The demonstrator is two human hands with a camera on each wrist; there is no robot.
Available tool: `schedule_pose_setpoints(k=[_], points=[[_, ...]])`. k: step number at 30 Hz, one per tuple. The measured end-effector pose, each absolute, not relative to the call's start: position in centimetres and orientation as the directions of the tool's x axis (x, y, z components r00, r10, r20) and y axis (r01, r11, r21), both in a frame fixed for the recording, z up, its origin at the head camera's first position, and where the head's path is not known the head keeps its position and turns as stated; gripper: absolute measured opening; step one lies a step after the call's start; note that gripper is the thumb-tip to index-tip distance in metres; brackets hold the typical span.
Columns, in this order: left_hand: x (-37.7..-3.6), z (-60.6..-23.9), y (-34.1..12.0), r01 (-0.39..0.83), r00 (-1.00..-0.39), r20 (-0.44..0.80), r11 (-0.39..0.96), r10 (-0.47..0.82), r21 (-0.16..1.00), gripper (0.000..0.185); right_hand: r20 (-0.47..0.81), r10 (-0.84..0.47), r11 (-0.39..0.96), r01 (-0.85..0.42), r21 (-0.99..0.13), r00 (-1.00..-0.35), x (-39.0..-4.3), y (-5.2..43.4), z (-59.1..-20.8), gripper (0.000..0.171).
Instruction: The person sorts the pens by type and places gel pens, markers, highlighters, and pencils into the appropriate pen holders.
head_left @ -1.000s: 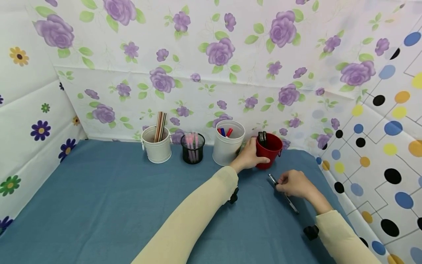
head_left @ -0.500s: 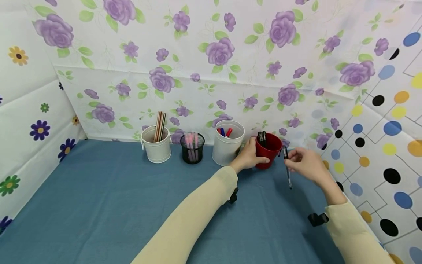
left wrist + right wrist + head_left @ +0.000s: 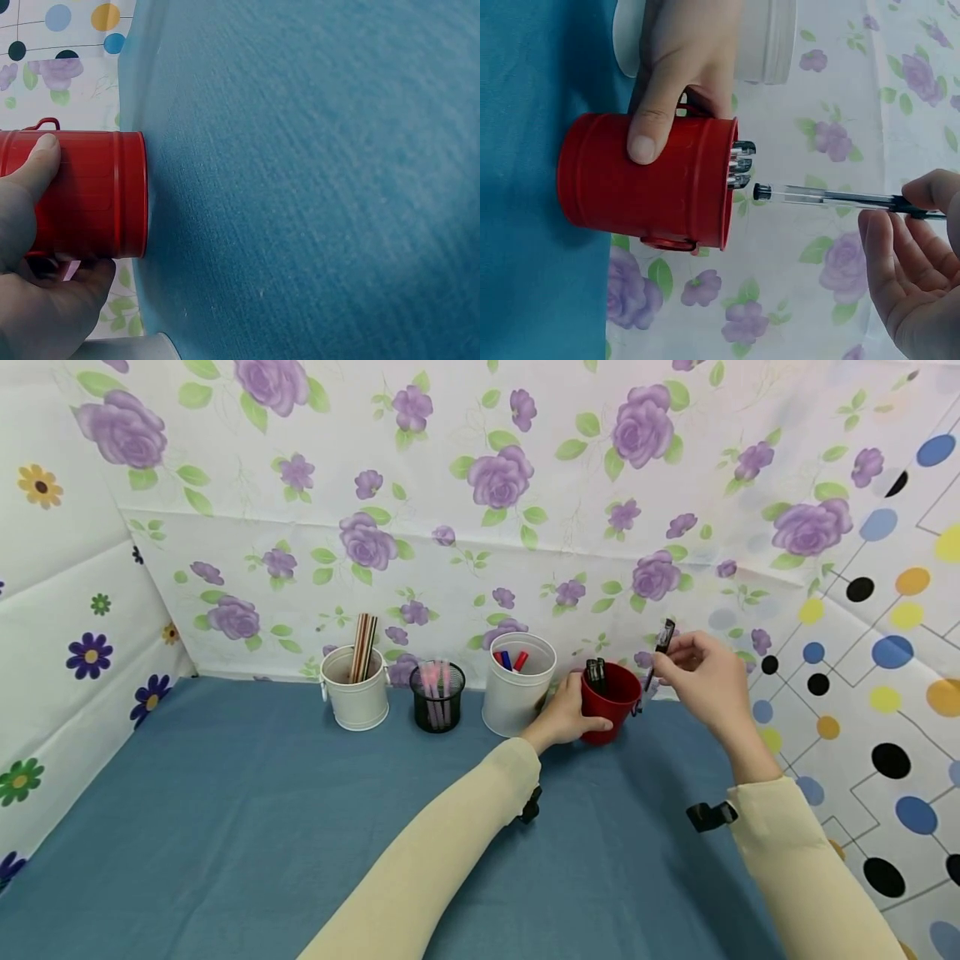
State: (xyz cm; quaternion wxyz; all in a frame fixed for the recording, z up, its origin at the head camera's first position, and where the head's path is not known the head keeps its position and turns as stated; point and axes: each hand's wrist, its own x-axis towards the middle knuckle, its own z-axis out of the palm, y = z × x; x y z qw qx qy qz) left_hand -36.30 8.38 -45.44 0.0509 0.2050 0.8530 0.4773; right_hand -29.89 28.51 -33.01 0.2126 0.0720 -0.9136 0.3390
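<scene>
A red metal cup point(image 3: 615, 703) point(image 3: 90, 193) point(image 3: 649, 180) stands on the blue cloth near the back right and holds several black pens point(image 3: 596, 672) point(image 3: 741, 165). My left hand point(image 3: 566, 714) point(image 3: 30, 247) point(image 3: 679, 67) grips its side, thumb across the front. My right hand point(image 3: 701, 681) point(image 3: 915, 255) pinches a clear pen with a black cap point(image 3: 658, 656) point(image 3: 832, 198), held upright just above the cup's right rim, tip pointing down at the opening.
Along the back stand a white bucket with brown sticks point(image 3: 356, 693), a black mesh cup with pink pens point(image 3: 438, 693) and a white cup with red and blue markers point(image 3: 517, 689). Floral and dotted sheets wall in the blue table point(image 3: 225, 827).
My right hand lifted the pen off the cloth, turned it upright and carried it up and back to just above the red cup. The left hand stayed on the cup.
</scene>
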Motion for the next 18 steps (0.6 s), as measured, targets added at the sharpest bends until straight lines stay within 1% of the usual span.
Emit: schedule_pose_setpoints(k=[8, 14, 18], points=[[-36.7, -45.7, 8.6, 0.281, -0.917, 0.08, 0.49, 0.391, 0.825, 0.089, 0.485, 0.032, 0.743, -0.304, -0.596, -0.874, -31.9, 27.4, -32.8, 0.029], [-37.0, -45.8, 8.7, 0.265, -0.918, 0.051, 0.513, 0.393, 0.817, 0.09, 0.469, 0.032, 0.739, -0.295, -0.605, -0.883, -33.4, 26.8, -33.6, 0.027], [-36.8, -45.7, 8.6, 0.279, -0.916, 0.076, 0.49, 0.394, 0.826, 0.089, 0.454, 0.023, 0.751, -0.284, -0.596, -0.891, -34.2, 26.5, -34.4, 0.028]])
